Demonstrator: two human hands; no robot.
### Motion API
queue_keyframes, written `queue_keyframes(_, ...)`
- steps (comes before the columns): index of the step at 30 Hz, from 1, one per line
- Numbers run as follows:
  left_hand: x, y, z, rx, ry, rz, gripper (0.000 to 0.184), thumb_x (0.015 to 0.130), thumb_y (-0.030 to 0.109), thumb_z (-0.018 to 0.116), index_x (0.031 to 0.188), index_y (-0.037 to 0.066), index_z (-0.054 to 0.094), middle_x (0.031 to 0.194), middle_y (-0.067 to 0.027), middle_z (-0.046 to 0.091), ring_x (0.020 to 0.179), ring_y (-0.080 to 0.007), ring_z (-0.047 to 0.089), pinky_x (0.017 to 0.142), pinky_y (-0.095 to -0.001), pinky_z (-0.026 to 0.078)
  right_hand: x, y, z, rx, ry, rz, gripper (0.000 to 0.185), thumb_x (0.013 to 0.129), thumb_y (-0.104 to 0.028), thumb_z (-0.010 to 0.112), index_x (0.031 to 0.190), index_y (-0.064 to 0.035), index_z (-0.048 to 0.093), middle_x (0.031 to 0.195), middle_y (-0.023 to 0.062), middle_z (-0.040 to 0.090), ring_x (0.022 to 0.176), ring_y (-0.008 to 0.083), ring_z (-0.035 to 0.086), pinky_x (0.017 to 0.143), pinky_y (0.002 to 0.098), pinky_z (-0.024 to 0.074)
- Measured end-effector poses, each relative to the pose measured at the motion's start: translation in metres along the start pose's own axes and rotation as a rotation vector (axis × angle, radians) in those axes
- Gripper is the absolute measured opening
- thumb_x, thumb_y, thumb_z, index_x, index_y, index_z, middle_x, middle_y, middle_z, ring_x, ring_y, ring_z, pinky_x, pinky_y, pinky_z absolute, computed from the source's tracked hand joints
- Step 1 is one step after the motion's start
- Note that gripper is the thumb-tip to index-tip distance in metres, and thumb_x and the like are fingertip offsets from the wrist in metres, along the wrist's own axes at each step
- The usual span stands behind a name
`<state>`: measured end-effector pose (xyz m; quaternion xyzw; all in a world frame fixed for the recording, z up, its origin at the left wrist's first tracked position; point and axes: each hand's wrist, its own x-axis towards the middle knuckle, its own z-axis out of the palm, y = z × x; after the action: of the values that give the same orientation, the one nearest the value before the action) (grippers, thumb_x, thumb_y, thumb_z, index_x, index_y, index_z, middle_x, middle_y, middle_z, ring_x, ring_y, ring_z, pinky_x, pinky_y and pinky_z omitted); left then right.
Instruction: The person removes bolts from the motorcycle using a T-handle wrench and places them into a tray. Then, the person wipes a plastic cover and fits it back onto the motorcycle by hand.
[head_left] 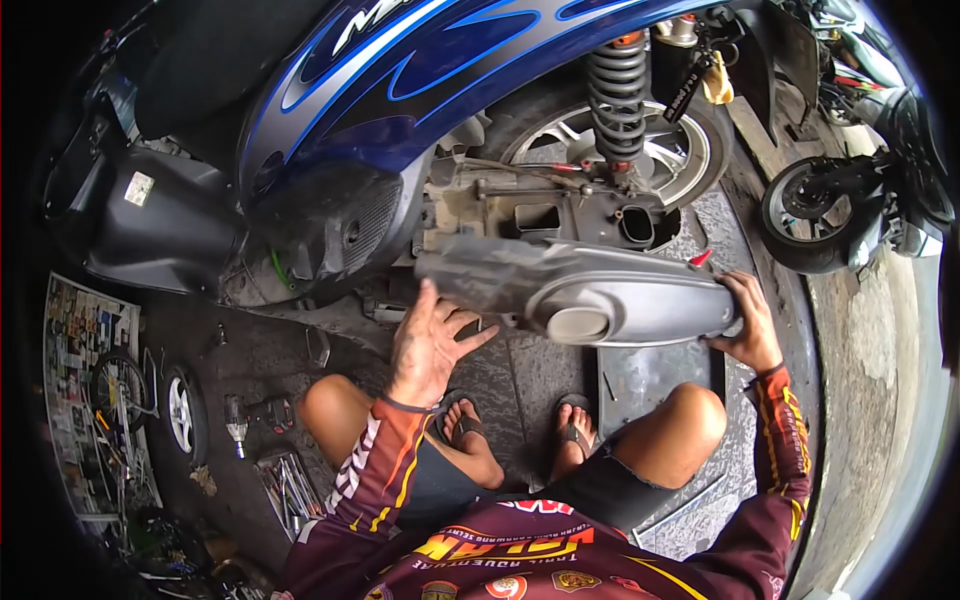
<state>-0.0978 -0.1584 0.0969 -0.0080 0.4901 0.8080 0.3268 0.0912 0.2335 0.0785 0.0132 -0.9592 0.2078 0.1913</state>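
A long grey and black engine side cover [640, 305] lies across the view, just below the opened engine case [560, 212] of a blue scooter [400, 90]. My right hand [748, 325] grips the cover's right end, fingers over its top edge. Near the cover's blurred left end is my left hand [430, 345], its fingers spread and holding nothing; whether the fingertips touch the cover is unclear. Above the case stand a black coil spring [616, 95] and the rear wheel [690, 155].
On the floor at left lie a tool tray [290, 490], a power tool [270, 413] and a small wheel [182, 415]. A grey tray [640, 375] sits between my knees and the cover. Another motorcycle [840, 205] stands at right.
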Motion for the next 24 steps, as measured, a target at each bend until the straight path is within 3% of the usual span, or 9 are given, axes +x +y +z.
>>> queue_keyframes(1,0.005,-0.001,-0.002,0.019,0.033,0.001,0.039,0.097,0.039,0.047,0.107,0.002,0.054,0.108,-0.0168,0.060,0.106,-0.0286,0.058,0.093,-0.0539,0.047,-0.006,0.007,-0.007,0.025,-0.051,0.040,0.092,0.041,-0.018,0.087,0.123,-0.0015,0.050,0.119,0.0194,0.053,0.111,0.0397,0.050,0.097,0.0460,0.0410)
queue_keyframes(4,0.024,0.007,-0.002,0.204,-0.045,0.000,0.031,0.098,0.031,0.048,0.102,0.002,0.054,0.102,-0.0164,0.062,0.100,-0.0280,0.061,0.090,-0.0502,0.050,-0.006,0.009,-0.027,0.090,-0.108,0.096,0.096,0.042,-0.028,0.088,0.125,0.0007,0.048,0.119,0.0196,0.053,0.113,0.0381,0.051,0.097,0.0431,0.0407)
queue_keyframes(6,0.035,0.008,-0.011,0.100,-0.085,0.035,0.023,0.098,0.024,0.049,0.100,0.002,0.054,0.097,-0.0166,0.064,0.096,-0.0286,0.063,0.089,-0.0493,0.051,0.008,-0.002,-0.041,0.145,-0.129,0.110,0.097,0.044,-0.035,0.087,0.125,0.0018,0.049,0.118,0.0192,0.055,0.112,0.0379,0.052,0.098,0.0423,0.0403)
queue_keyframes(9,0.036,0.005,-0.015,0.074,-0.052,0.138,0.017,0.097,0.020,0.050,0.101,0.004,0.052,0.097,-0.0168,0.064,0.096,-0.0300,0.064,0.090,-0.0497,0.050,0.030,-0.005,-0.051,0.113,-0.137,0.041,0.097,0.045,-0.035,0.087,0.126,0.0018,0.048,0.118,0.0192,0.054,0.111,0.0371,0.052,0.097,0.0416,0.0407)
queue_keyframes(13,0.030,0.003,-0.025,0.177,0.078,0.147,0.019,0.097,0.021,0.048,0.106,0.005,0.049,0.099,-0.0166,0.063,0.095,-0.0304,0.064,0.088,-0.0474,0.051,0.067,-0.012,-0.053,0.042,-0.137,-0.105,0.095,0.045,-0.028,0.086,0.127,-0.0002,0.048,0.118,0.0184,0.053,0.110,0.0387,0.051,0.095,0.0427,0.0420)
queue_keyframes(18,0.030,0.012,-0.041,0.417,0.235,0.276,0.038,0.098,0.025,0.047,0.125,0.001,0.038,0.104,-0.0174,0.062,0.091,-0.0269,0.065,0.077,-0.0381,0.055,0.102,-0.013,-0.034,0.129,-0.160,-0.093,0.095,0.047,-0.020,0.085,0.131,-0.0012,0.046,0.116,0.0175,0.054,0.111,0.0367,0.051,0.096,0.0409,0.0418)
queue_keyframes(19,0.032,0.015,-0.050,0.464,0.200,0.285,0.048,0.098,0.027,0.047,0.135,0.000,0.031,0.105,-0.0174,0.061,0.089,-0.0247,0.065,0.073,-0.0348,0.056,0.109,-0.014,-0.032,0.134,-0.162,-0.075,0.094,0.047,-0.020,0.085,0.131,-0.0011,0.046,0.116,0.0176,0.054,0.111,0.0367,0.051,0.095,0.0408,0.0419)
queue_keyframes(24,0.032,0.014,-0.059,0.520,0.237,0.312,0.056,0.097,0.025,0.048,0.142,0.002,0.024,0.109,-0.0173,0.058,0.085,-0.0202,0.063,0.070,-0.0322,0.056,0.131,-0.006,-0.022,0.174,-0.192,-0.134,0.090,0.051,-0.022,0.084,0.131,-0.0011,0.047,0.115,0.0177,0.055,0.108,0.0365,0.054,0.093,0.0400,0.0439)
